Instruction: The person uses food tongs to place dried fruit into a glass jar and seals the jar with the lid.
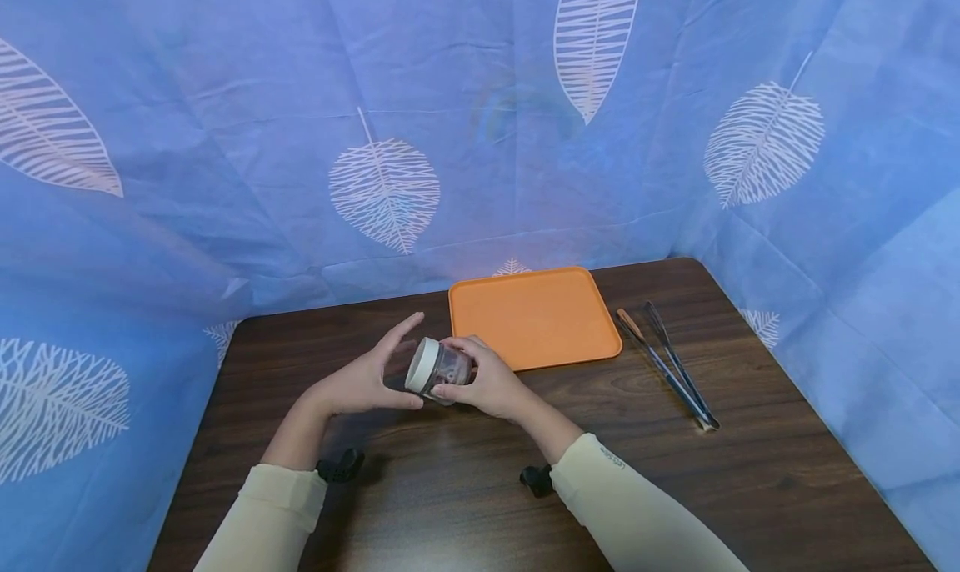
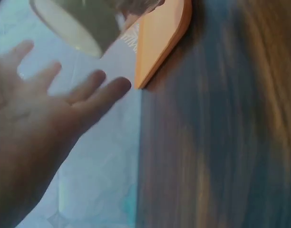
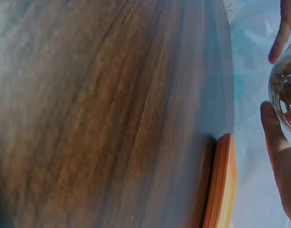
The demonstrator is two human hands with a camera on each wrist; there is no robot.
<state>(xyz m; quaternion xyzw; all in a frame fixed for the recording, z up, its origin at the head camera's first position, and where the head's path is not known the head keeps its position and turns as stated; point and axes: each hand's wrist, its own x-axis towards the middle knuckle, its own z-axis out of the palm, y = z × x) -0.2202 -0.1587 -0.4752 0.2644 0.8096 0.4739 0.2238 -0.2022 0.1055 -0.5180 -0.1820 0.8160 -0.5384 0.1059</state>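
Note:
A small clear jar (image 1: 453, 367) with a white lid (image 1: 423, 364) is tilted on its side above the table, the lid facing left. My right hand (image 1: 491, 382) grips the jar's body from the right, thumb in front and fingers behind. Something brownish shows through the glass of the jar (image 3: 284, 85) in the right wrist view. On the lid side, my left hand (image 1: 362, 382) is spread with thumb and fingers wide apart. In the left wrist view the fingers of the left hand (image 2: 45, 111) are straight, and the white lid (image 2: 69, 28) is just beyond their tips.
An orange tray (image 1: 536, 318) lies at the back of the dark wooden table (image 1: 450, 505), behind the right hand. Metal tongs (image 1: 678, 380) with a wooden-looking piece on one arm lie to its right. Blue cloth (image 1: 480, 180) with white leaf prints hangs behind the table.

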